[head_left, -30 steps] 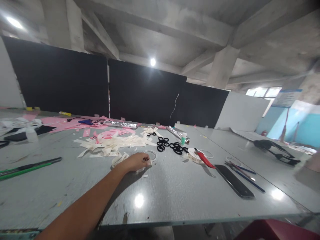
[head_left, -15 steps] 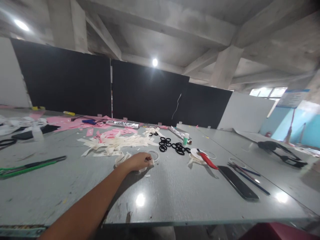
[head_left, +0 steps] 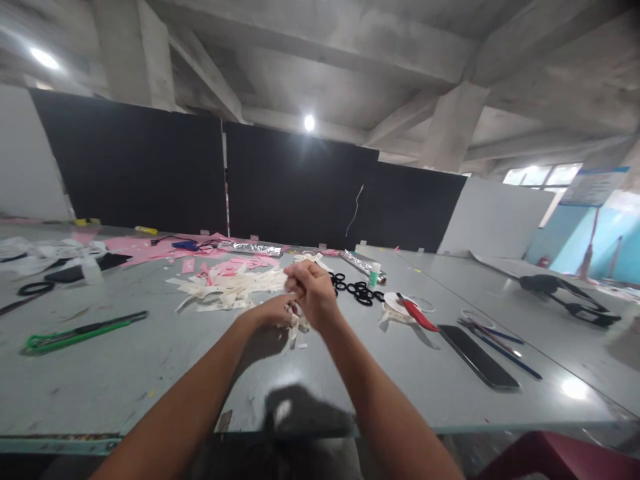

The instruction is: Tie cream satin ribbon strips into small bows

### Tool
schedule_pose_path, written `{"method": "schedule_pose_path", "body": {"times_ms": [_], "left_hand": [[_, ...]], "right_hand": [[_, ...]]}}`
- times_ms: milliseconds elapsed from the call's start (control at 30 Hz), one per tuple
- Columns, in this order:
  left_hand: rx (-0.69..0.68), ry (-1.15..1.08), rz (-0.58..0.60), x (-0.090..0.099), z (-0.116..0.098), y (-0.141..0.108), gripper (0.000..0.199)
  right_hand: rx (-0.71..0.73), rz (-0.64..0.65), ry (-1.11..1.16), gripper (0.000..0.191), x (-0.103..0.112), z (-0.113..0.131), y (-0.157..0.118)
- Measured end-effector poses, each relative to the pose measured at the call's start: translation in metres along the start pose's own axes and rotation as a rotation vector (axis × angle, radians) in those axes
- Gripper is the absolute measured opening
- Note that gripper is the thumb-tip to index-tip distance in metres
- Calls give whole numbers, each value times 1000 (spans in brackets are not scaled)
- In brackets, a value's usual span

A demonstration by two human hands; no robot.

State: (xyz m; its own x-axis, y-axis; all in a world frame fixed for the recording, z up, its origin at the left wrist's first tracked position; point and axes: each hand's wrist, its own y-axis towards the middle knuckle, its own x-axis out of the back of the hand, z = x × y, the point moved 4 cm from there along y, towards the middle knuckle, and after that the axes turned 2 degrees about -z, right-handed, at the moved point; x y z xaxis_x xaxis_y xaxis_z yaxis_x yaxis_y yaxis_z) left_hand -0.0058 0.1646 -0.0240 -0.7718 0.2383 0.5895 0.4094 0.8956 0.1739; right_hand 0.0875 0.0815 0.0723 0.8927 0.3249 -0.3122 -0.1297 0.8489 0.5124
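Observation:
My left hand (head_left: 274,311) is closed low over the table, its fingers on a cream tape strip (head_left: 294,331) that hangs in a curl beneath them. Raised beside it and partly in front, my right hand (head_left: 314,293) has its fingers drawn together in a pinch; whatever is between them is too small or hidden. A small white scrap (head_left: 302,346) lies under the hands. Just behind them spreads a heap of cream strips (head_left: 230,287), and black rings (head_left: 361,292) lie to the right.
To the right are a white tape roll (head_left: 395,303), a red-handled cutter (head_left: 417,313), a dark phone (head_left: 477,357) and tweezers (head_left: 500,347). A green cutter (head_left: 83,335) lies left. A glue stick (head_left: 374,275), foil (head_left: 250,249) and pink sheets (head_left: 140,248) are farther back.
My right hand has come in from the right and up to my left hand. The tape strip now hangs below the left fingers. The white ring near them is no longer visible.

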Motion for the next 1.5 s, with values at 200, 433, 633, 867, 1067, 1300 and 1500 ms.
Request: {"method": "schedule_pose_path", "body": {"times_ms": [200,433,633,867,1067,1300,1500], "left_hand": [[-86,65,94,0,7,6,46],[-96,17,124,-1,11,9,42],[-154,-132,-71,6,9,11,33],[-192,-334,-309,13,-3,10,36],[-163,-373,-481,19,-3,11,36],[-31,-508,-458,17,2,13,48],[63,-548,-297,9,2,11,41]], "right_hand": [[-11,-186,-626,35,122,-51,43],[22,-136,-949,23,134,-72,29],[-56,129,-1049,36,114,-85,24],[-32,134,-975,26,102,-86,26],[-54,77,-935,34,102,-87,28],[-37,92,-967,35,103,-86,28],[0,33,-942,34,104,-83,27]]}}
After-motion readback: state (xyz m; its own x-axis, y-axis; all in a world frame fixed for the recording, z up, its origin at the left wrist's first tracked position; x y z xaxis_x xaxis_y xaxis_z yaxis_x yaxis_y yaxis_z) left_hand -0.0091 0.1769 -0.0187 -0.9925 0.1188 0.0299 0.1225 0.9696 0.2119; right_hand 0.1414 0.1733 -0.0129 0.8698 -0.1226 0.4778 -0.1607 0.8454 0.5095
